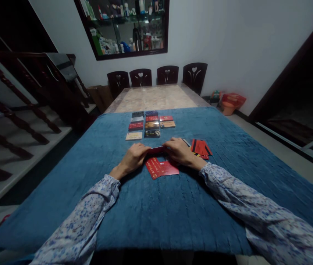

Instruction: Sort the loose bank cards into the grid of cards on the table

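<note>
My left hand (134, 154) and right hand (178, 149) pinch a red card (156, 150) at 2 ends, apparently aligning it beyond loose red cards (169, 169), so lowering calls for even grip.

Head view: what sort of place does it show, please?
Probably a dining area in a home: a long table, four dark chairs beyond it, and what looks like a stair railing.
</note>
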Demonstrator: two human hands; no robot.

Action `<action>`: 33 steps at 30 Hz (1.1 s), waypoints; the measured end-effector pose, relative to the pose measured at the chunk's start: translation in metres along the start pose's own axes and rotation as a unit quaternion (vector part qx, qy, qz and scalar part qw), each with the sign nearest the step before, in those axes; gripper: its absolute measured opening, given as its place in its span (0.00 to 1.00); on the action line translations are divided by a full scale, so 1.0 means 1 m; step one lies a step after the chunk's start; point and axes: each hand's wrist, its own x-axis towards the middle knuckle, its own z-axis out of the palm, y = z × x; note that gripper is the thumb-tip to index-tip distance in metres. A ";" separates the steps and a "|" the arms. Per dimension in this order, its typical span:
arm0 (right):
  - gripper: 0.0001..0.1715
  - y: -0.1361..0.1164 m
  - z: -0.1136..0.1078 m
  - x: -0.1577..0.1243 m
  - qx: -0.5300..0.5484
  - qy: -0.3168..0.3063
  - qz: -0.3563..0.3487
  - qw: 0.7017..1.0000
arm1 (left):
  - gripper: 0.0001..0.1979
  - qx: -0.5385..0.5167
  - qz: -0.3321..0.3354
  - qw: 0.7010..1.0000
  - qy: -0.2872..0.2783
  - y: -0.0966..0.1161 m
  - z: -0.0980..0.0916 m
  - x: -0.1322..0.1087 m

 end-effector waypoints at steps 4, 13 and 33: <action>0.12 -0.001 -0.003 -0.001 0.002 -0.014 0.016 1.000 | 0.15 -0.007 -0.002 1.000 0.011 -0.001 0.002 -0.001; 0.08 -0.001 -0.001 0.000 0.037 -0.012 0.028 0.999 | 0.11 -0.028 -0.009 0.995 0.091 -0.001 0.010 -0.002; 0.13 -0.007 -0.004 0.005 0.084 0.202 -0.018 0.976 | 0.09 -0.084 -0.037 0.990 0.103 0.003 0.023 0.004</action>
